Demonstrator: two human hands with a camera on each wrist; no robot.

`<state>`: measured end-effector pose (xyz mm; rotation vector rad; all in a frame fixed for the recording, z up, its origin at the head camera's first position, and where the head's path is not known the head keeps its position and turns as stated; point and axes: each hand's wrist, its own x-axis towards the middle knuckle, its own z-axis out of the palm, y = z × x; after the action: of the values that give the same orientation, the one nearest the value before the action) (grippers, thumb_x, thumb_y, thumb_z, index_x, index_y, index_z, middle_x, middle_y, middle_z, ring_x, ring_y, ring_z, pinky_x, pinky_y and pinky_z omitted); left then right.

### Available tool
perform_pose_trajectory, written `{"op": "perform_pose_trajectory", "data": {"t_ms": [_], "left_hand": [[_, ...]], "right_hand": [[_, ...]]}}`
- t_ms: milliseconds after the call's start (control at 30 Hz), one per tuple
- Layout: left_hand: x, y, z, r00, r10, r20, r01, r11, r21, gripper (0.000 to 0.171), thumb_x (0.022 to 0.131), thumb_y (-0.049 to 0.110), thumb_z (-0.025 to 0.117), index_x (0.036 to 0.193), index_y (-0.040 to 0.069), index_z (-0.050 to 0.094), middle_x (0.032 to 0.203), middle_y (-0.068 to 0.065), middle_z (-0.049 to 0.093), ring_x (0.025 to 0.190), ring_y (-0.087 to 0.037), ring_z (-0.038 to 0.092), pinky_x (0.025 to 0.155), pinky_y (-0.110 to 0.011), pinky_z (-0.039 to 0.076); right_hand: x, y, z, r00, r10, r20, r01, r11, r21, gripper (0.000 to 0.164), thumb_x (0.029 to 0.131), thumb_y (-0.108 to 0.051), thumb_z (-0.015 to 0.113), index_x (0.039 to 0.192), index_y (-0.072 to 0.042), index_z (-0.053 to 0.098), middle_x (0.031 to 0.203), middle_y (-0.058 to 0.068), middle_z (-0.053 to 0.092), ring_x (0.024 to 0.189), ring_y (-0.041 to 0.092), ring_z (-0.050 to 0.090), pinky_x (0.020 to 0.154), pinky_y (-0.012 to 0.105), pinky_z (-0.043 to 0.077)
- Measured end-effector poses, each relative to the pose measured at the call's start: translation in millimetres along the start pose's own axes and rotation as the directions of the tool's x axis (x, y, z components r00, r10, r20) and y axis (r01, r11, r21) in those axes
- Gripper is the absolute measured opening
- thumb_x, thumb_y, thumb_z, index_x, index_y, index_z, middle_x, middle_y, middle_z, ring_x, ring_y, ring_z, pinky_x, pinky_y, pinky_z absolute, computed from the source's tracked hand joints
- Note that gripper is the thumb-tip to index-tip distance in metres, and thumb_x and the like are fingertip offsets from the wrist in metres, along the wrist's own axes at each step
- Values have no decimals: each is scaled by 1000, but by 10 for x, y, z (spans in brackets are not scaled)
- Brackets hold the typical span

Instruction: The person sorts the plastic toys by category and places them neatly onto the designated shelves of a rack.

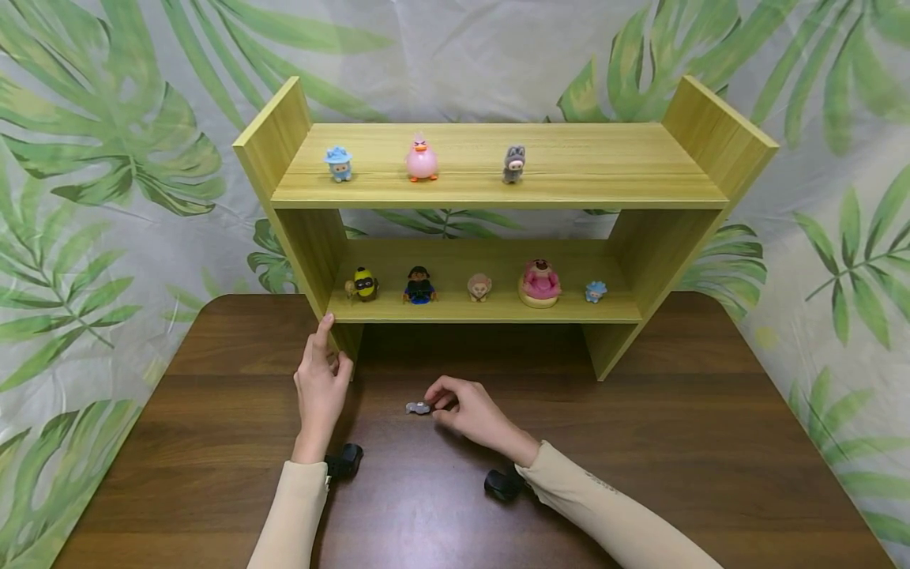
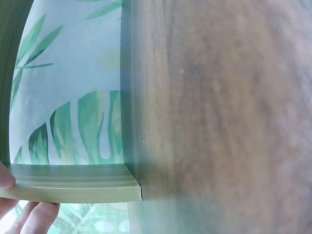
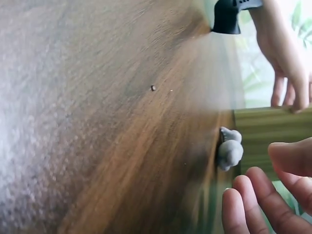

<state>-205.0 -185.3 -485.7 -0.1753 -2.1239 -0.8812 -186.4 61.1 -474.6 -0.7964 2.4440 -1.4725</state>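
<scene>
A small grey figurine lies on the brown table in front of the shelf. Close to its right side is my right hand, fingers loosely bent. In the right wrist view a gap shows between the grey figurine and the fingertips, and nothing is held. My left hand is at the left side panel of the yellow-green wooden shelf. The left wrist view shows the thumb on one side of the panel and fingers on the other, gripping it.
On the top board stand a blue-hatted figurine, a pink duck and a grey figurine with ears. Several more stand on the lower board, among them a pink bear and a yellow-topped figure. Leaf-patterned cloth hangs behind.
</scene>
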Motion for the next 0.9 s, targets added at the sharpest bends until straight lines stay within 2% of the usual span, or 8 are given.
{"op": "perform_pose_trajectory", "data": {"t_ms": [167, 467, 733, 900], "left_hand": [[-2, 3, 0, 1000, -1, -3, 1, 1000, 1, 79, 80, -12, 55, 143, 30, 34, 84, -12, 47, 57, -20, 46, 50, -40, 44], [0, -9, 7, 1000, 4, -10, -4, 1000, -3, 80, 80, -14, 55, 143, 31, 35, 84, -13, 47, 58, -20, 45, 50, -39, 43], [7, 1, 4, 1000, -4, -5, 4, 1000, -4, 81, 79, -14, 55, 143, 32, 35, 85, -13, 47, 58, -20, 44, 50, -38, 42], [1, -7, 7, 1000, 0, 0, 0, 1000, 2, 79, 80, -14, 55, 143, 31, 34, 84, -14, 46, 57, -20, 45, 50, -38, 42]], "right_hand": [[45, 35, 50, 1000, 1, -5, -1, 1000, -31, 18, 80, 6, 69, 96, -2, 65, 91, 8, 66, 79, 18, 63, 68, 24, 51], [139, 70, 117, 1000, 25, 1, -24, 994, -103, 16, 81, 2, 71, 95, -4, 65, 85, 3, 65, 73, 12, 61, 64, 22, 50], [192, 63, 171, 999, 29, -26, -35, 964, -264, 12, 80, -9, 75, 90, -10, 68, 81, -3, 60, 70, 6, 56, 61, 20, 46], [204, 69, 183, 1000, 16, -27, -23, 956, -292, 7, 82, -9, 73, 87, -10, 68, 79, -3, 58, 70, 8, 56, 60, 19, 46]]}}
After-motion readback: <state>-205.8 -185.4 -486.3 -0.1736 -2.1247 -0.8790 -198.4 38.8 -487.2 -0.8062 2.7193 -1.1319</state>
